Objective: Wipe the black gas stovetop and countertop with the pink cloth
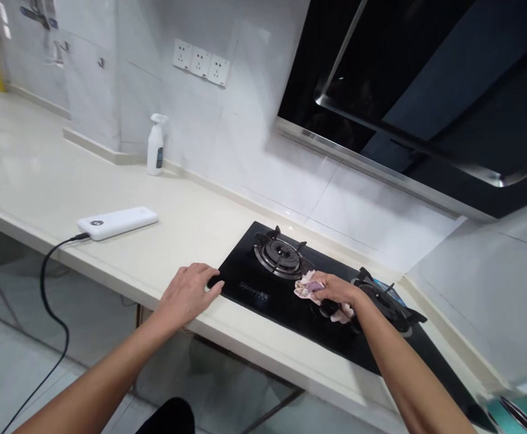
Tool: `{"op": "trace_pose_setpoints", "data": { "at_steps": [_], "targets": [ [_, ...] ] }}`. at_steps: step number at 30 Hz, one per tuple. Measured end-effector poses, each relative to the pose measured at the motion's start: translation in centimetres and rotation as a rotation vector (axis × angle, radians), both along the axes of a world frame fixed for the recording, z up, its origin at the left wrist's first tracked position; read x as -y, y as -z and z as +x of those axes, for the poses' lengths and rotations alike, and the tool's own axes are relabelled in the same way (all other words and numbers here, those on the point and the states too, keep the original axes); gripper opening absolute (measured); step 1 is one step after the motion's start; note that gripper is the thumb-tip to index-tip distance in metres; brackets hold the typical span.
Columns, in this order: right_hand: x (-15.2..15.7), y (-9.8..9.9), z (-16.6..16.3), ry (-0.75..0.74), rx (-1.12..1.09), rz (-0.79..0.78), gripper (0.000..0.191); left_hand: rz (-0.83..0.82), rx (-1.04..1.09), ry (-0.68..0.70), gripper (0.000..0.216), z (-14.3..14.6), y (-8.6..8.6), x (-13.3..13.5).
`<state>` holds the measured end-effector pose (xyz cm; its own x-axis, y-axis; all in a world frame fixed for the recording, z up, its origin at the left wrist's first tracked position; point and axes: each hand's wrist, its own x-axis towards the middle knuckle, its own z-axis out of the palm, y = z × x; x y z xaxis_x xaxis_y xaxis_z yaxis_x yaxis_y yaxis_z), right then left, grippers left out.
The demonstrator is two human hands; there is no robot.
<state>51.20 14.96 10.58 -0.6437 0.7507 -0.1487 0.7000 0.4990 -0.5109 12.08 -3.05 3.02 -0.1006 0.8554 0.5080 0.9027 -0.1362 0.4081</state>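
A crumpled pinkish cloth (307, 286) is bunched in my right hand (333, 287), whose fingers are closed over it on the black gas stove (245, 310). Part of the cloth hangs out below the palm, close to the dark control knobs (325, 309). Just behind the cloth sits the left burner (282, 256); the right burner (383, 301) is partly covered by my right forearm. My left hand (191, 293) rests on the counter at the stove's left corner, fingers spread and holding nothing.
A white power bank (117, 223) with a black cable (43, 289) lies on the pale counter (41, 175). Against the wall stands a white spray bottle (155, 147). A black range hood (403, 90) overhangs the stove. Wall sockets (200, 61) are above the counter.
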Motion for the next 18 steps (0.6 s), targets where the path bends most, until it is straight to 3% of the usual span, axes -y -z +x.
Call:
{"op": "trace_pose_setpoints", "data": {
  "at_steps": [13, 18],
  "targets": [
    [2.3, 0.2, -1.6, -0.147, -0.006, 0.018, 0.040, 0.007, 0.007, 0.010, 0.039, 0.3, -0.3, 0.4],
    [3.4, 1.4, -2.9, -0.183, -0.055, 0.153, 0.044, -0.010, -0.006, 0.008, 0.039, 0.4, -0.3, 0.2]
  ]
}}
